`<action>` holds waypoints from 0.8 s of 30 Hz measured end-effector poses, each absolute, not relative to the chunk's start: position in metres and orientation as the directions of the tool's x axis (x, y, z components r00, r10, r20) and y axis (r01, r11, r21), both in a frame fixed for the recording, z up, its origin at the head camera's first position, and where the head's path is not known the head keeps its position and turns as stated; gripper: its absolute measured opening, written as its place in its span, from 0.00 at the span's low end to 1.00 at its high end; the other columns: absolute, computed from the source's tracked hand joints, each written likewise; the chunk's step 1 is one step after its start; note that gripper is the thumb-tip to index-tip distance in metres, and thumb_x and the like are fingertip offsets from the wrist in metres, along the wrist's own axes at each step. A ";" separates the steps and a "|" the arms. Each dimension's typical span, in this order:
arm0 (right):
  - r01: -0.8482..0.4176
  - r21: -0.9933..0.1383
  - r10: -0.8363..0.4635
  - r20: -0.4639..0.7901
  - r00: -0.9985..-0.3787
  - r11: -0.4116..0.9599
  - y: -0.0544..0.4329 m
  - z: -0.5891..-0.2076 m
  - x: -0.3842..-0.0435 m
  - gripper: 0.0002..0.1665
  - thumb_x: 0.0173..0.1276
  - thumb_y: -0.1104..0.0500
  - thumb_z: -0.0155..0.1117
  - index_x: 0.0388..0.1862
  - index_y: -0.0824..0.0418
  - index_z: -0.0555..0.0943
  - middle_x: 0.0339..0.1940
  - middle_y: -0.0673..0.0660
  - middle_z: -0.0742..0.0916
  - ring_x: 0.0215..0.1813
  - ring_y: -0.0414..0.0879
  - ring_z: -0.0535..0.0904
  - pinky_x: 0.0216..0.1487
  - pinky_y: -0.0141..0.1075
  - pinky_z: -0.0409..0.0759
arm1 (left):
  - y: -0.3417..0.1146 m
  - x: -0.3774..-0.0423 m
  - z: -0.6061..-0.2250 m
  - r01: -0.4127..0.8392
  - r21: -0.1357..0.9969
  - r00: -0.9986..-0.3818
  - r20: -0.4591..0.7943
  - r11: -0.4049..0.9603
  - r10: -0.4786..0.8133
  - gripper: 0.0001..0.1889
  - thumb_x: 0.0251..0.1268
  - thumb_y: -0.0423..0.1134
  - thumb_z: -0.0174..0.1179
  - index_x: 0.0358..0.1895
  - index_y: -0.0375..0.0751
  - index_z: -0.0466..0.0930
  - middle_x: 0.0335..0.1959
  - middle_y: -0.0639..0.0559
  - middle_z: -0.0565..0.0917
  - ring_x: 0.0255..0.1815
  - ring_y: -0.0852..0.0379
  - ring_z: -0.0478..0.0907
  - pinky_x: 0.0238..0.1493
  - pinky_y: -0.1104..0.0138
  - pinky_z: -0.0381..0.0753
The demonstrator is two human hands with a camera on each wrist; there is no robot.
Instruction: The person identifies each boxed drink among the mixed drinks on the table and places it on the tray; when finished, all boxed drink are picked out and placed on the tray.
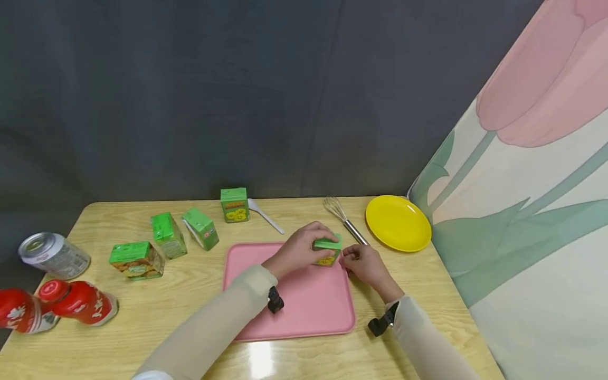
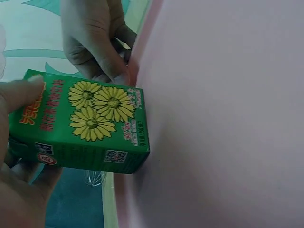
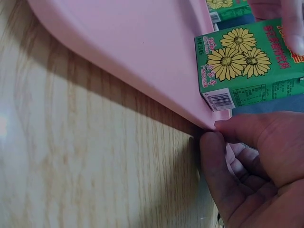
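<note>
A green drink carton with yellow flowers stands at the far right part of the pink tray. My left hand grips the carton near its top, thumb on one side and fingers on the other. In the left wrist view the carton's base meets the tray surface. My right hand pinches the tray's right rim between thumb and forefinger, close beside the carton, as the right wrist view shows. Its other fingers curl below the rim.
Behind the tray lie a whisk, a white spoon and another green carton. A yellow plate is at the right. Several cartons, a can and two red bottles stand on the left.
</note>
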State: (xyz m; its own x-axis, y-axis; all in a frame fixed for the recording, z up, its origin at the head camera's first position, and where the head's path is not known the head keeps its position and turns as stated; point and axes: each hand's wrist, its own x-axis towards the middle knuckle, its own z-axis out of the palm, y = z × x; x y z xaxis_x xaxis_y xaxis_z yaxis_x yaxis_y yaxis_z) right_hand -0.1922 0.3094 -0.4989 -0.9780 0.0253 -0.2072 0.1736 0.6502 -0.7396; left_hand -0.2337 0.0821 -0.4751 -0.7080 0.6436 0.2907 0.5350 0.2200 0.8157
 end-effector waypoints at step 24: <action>0.176 -0.729 0.029 -0.210 -0.977 0.661 0.311 -0.500 -0.190 0.12 0.68 0.62 0.71 0.47 0.68 0.84 0.34 0.55 0.86 0.34 0.45 0.80 0.36 0.35 0.82 | -0.140 -0.224 -0.419 0.408 0.376 -0.913 0.188 0.832 0.362 0.30 0.67 0.34 0.66 0.72 0.40 0.71 0.74 0.32 0.61 0.72 0.30 0.56 0.71 0.36 0.41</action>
